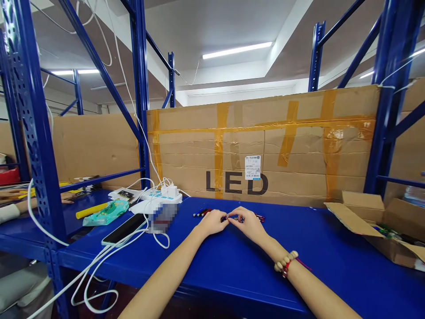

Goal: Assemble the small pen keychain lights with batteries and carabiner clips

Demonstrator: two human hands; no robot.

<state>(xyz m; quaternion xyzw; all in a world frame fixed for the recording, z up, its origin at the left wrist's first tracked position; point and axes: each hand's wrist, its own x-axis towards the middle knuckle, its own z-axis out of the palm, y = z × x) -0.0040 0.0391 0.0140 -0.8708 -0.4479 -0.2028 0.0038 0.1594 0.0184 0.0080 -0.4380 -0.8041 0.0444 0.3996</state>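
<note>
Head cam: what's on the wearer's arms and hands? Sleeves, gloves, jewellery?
Both forearms are bare, with no sleeves in view and no gloves. The left hand shows no jewellery. The right hand is bare too, but its wrist carries a bracelet of pale round beads with a red cord.

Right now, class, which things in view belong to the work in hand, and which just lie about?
In hand:
left hand
right hand
small pen-like pieces
spare pieces

Lying about:
phone
power strip
wipes pack
open cardboard box
</note>
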